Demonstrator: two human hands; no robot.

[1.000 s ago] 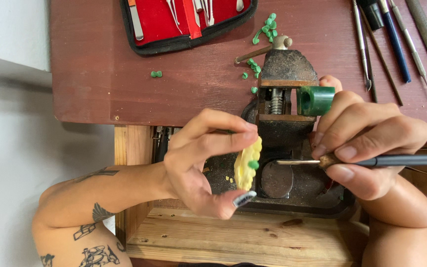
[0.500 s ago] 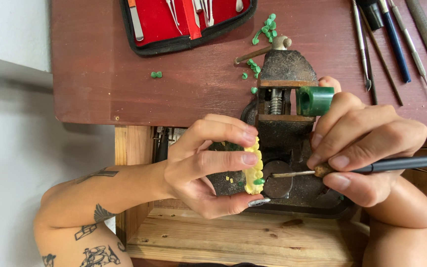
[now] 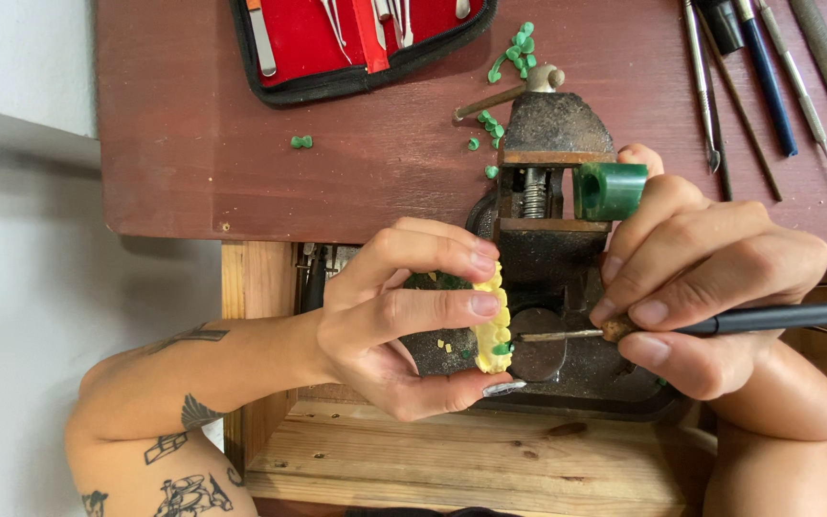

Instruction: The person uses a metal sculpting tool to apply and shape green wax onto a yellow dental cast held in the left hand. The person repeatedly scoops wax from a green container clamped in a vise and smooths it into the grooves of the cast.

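Dark red wooden worktop is filling the upper half of the frame, with a pale wood ledge lying below it at bottom centre.

Left hand is pinching a small yellow wax piece between thumb and fingers, mid-frame, just left of the bench vise. Piece is standing on edge: long axis is running roughly top-to-bottom in the frame, scalloped edge is facing right toward the tool. A green bit is sitting at its lower end.

Right hand is clenched pen-style around a thin dark-handled carving tool. Tool is lying near horizontal, tip is pointing left and sitting at or just off the piece's right edge; actual contact is too small to tell.

Progress, as a judgement: shaping looks well along. The yellow piece is already showing a row of lobes, and green chips are scattered on the worktop at top centre plus yellow flecks under the left hand. Detail work on the lower right edge appears to be what is in hand; how much is left I cannot tell.

Green wax tube is sitting at the vise, right side. Red tool pouch is lying open at top left-centre; loose hand tools are lying at top right.
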